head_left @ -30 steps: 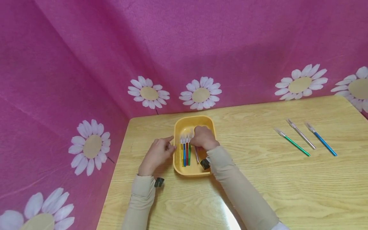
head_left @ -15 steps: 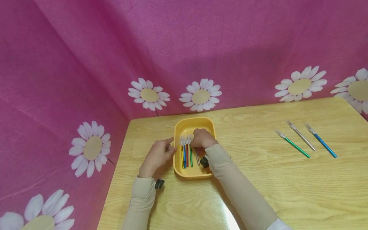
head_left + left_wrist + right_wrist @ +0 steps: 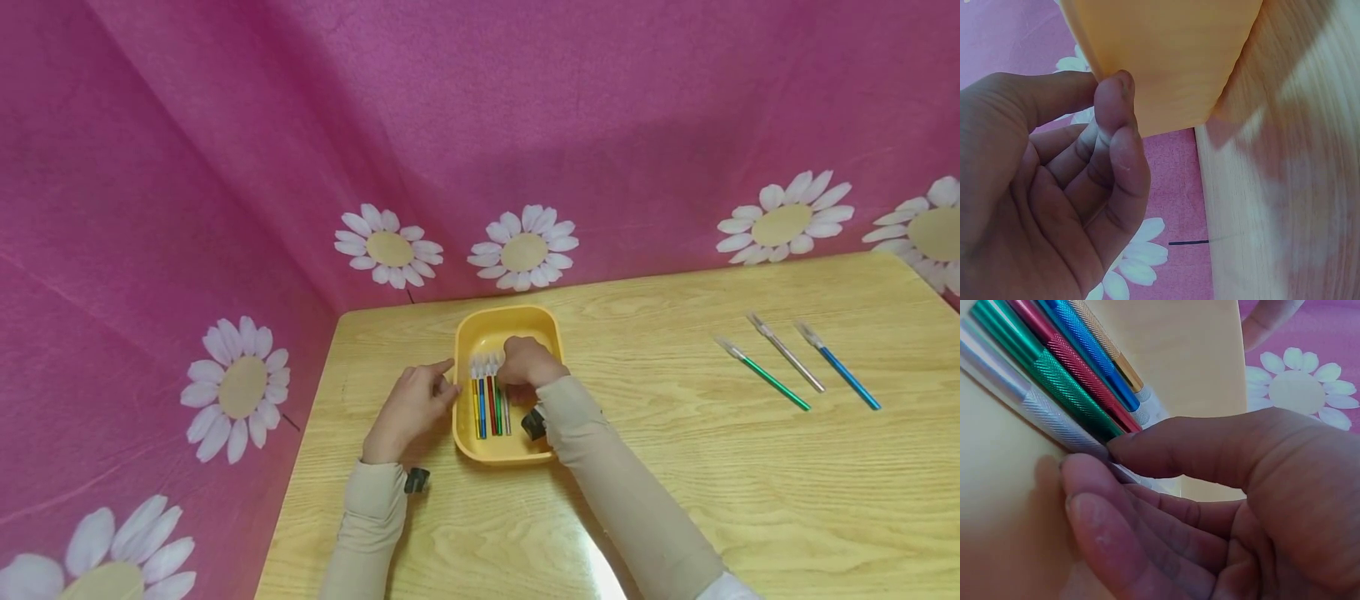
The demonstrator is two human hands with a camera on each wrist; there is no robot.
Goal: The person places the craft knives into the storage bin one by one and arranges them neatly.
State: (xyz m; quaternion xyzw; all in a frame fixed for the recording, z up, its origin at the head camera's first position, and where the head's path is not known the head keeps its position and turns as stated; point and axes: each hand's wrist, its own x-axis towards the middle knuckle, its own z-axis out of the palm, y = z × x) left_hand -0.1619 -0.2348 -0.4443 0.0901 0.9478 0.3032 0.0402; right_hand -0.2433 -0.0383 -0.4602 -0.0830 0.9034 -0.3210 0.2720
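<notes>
In the yellow tray, several craft knives with clear caps lie side by side: a gold one, a blue one, a red one and a green one. Thumb and index finger of my right hand pinch a silver craft knife near its cap end, right beside the green one. That cap is largely hidden by the fingers. At the tray's left side my left hand holds the rim, thumb over the edge and fingers against the outer wall.
Farther right on the wooden table lie three more capped craft knives: green, silver and blue. A pink flowered cloth hangs behind the table and along its left side.
The silver craft knife in my right hand has shifted left, up against the green one in the tray. My left hand stays at the rim.
</notes>
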